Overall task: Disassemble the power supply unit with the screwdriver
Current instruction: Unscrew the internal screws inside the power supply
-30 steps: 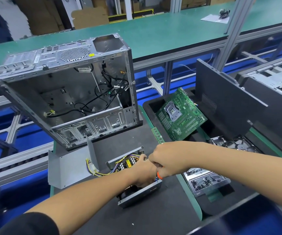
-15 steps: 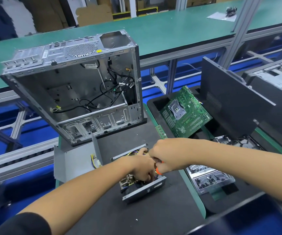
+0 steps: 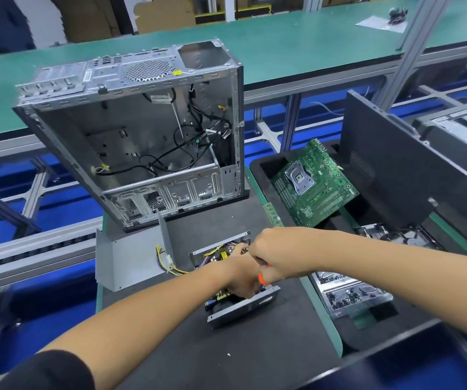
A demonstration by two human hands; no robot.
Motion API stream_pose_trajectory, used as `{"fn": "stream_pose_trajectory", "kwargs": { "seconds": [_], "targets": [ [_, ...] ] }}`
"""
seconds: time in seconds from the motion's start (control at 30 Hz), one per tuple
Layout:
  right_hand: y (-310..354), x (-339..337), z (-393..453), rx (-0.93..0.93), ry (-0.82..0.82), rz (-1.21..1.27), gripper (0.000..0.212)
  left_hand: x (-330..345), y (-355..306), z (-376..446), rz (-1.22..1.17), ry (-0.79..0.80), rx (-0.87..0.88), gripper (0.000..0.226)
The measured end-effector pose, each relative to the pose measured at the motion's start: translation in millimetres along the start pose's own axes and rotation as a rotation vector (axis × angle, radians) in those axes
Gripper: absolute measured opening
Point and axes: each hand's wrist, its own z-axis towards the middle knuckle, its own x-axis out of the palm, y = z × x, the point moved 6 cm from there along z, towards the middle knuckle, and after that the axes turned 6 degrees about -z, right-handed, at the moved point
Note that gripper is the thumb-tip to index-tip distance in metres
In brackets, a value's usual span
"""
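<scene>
Well, the power supply (image 3: 238, 280) sits opened up on the black counter (image 3: 255, 356) just in front of the empty case (image 3: 142, 142), and the job looks well under way: its grey cover (image 3: 125, 257) lies off to the left, touching the yellow cable bundle (image 3: 167, 263), and the board with its coloured wiring is bare to the camera between the two remaining metal walls. What is left, by my reading, is freeing that board and the remaining shell, so I call it roughly the middle of the task, not the end. Now the grip: the right hand (image 3: 274, 254) is curled tight round the screwdriver (image 3: 262, 278), only a sliver of its orange handle showing below the fist, the tip hidden down inside the unit. The left hand (image 3: 240, 277) reaches into the open box right beside it, fingers bent down among the parts; it seems to steady or pinch something there, but the right fist covers it and I cannot tell what, or whether it holds anything at all. Off to the right a green motherboard (image 3: 314, 184) lies in a tray, well apart.
</scene>
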Motion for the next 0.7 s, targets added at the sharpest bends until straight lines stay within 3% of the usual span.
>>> {"fn": "stream_pose_trajectory", "kwargs": {
  "seconds": [0.07,0.27,0.43,0.5,0.7],
  "targets": [
    [-0.7,1.0,1.2,0.013,0.006,-0.011,0.026,-1.7,-1.5,1.7,0.029,-0.021,-0.016,0.032],
    [3.8,7.4,0.2,0.038,0.027,0.020,0.035,3.2,-3.1,6.1,0.118,0.147,-0.049,0.017],
    [-4.7,-0.9,2.1,0.053,0.034,-0.006,0.013,-3.4,-2.5,8.2,0.062,0.005,-0.007,0.013],
    [-9.9,-3.2,2.9,0.069,0.027,-0.018,0.015,-7.7,-4.9,10.2,0.072,-0.046,-0.008,0.011],
    [-9.7,1.8,0.4,0.073,0.024,0.012,0.014,-4.0,-5.6,15.4,0.153,0.028,-0.020,0.006]
  ]
}}
